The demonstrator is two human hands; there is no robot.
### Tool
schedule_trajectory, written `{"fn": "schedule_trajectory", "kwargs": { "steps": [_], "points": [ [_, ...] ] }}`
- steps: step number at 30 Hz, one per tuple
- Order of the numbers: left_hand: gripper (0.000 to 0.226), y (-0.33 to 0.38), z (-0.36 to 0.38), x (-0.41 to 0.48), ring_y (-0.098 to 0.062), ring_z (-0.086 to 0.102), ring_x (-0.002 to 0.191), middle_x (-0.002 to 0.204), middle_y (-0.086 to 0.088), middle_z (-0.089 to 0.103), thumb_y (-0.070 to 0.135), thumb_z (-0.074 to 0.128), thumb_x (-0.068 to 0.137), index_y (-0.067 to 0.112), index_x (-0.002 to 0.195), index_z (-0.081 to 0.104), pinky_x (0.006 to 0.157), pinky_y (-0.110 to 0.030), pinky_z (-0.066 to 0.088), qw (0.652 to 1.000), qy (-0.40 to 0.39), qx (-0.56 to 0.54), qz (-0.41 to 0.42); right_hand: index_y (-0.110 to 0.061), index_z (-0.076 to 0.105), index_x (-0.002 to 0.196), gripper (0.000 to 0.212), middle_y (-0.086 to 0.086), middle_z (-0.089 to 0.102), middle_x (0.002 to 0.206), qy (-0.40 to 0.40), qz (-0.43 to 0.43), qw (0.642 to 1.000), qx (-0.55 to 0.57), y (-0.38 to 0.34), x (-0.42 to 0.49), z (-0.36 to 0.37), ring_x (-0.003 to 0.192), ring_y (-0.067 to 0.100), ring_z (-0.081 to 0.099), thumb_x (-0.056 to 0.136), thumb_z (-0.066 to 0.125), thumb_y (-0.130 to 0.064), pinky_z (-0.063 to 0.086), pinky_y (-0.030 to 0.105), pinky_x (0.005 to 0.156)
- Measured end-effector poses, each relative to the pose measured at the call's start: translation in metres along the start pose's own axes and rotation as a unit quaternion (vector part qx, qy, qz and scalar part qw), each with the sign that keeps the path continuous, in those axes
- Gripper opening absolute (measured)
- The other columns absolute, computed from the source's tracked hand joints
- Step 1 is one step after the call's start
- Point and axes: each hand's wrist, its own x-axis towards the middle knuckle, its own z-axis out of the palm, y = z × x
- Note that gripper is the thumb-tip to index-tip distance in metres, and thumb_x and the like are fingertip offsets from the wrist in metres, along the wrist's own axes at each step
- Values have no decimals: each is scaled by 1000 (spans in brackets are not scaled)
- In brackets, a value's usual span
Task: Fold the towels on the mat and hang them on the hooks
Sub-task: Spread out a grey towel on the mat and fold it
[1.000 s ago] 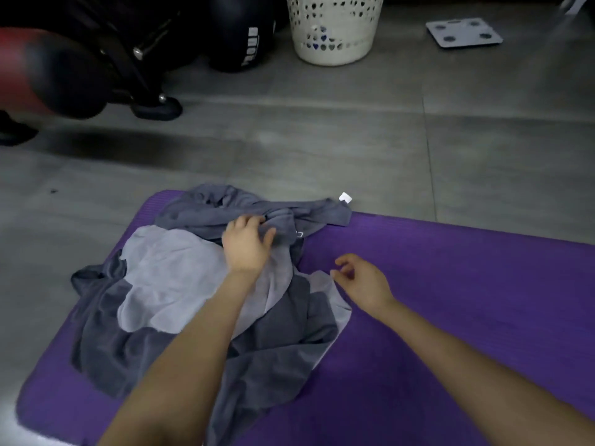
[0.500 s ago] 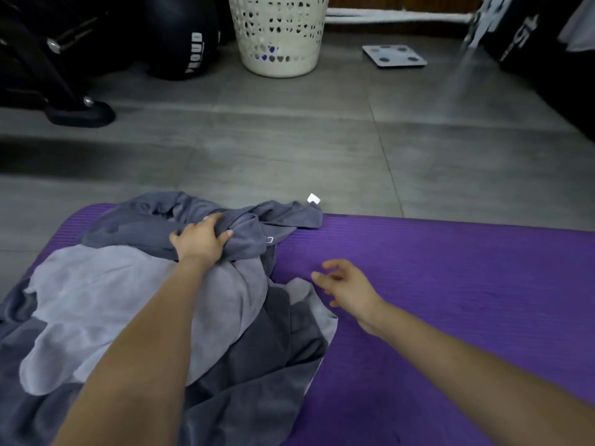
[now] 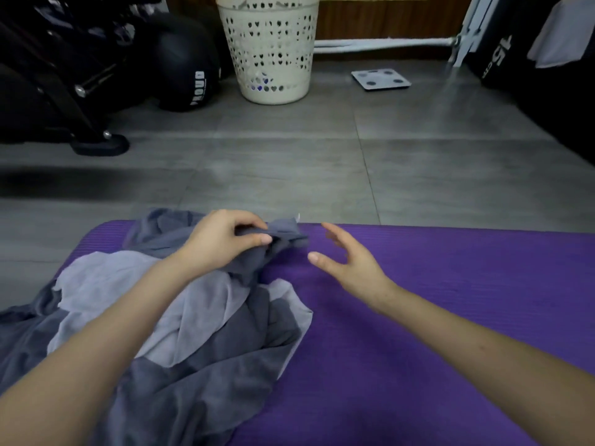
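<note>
A purple mat (image 3: pixel 434 300) lies on the grey floor. On its left part sits a crumpled pile of towels: a blue-grey towel (image 3: pixel 286 231) at the far edge, a light grey towel (image 3: pixel 106 284) in the middle, a dark grey towel (image 3: pixel 209 375) nearest me. My left hand (image 3: pixel 222 241) grips the bunched blue-grey towel near its corner and holds it a little above the mat. Just right of that corner my right hand (image 3: pixel 347 262) hovers over the mat with fingers spread, touching nothing. No hooks are in view.
A cream perforated laundry basket (image 3: pixel 269 48) stands at the back. A bathroom scale (image 3: pixel 380 79) lies on the floor to its right. Black exercise gear and a ball (image 3: pixel 183 72) fill the back left. Dark equipment (image 3: pixel 531 59) stands at the right.
My left hand has slid right along the blue-grey towel and bunched its corner. My right hand has opened and risen toward that corner. The view has tilted up.
</note>
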Motion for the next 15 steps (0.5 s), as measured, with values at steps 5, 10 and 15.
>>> {"fn": "schedule_trajectory", "kwargs": {
  "steps": [5, 10, 15],
  "points": [
    [16, 116, 16, 13, 9, 58, 75, 78, 10, 67, 28, 74, 77, 14, 85, 71, 73, -12, 42, 997, -32, -43, 60, -12, 67, 100, 13, -7, 66, 87, -50, -60, 984, 157, -38, -24, -63, 78, -5, 58, 87, 64, -11, 44, 10, 72],
    [4, 226, 36, 47, 7, 54, 66, 75, 7, 66, 20, 71, 80, 17, 82, 69, 69, -13, 43, 997, -26, -55, 48, -10, 69, 88, 7, 1, 66, 79, -38, -88, 984, 148, -55, -51, -192, 74, 5, 57, 84, 66, -15, 46, 19, 66],
    [11, 355, 86, 82, -1, 51, 59, 68, -3, 62, 20, 74, 76, 18, 74, 64, 58, -13, 39, 988, -9, -143, 61, -5, 71, 84, 21, 6, 65, 80, 19, -90, 990, 110, -61, -85, -340, 74, 9, 56, 86, 63, -25, 45, 22, 65]
  ]
}}
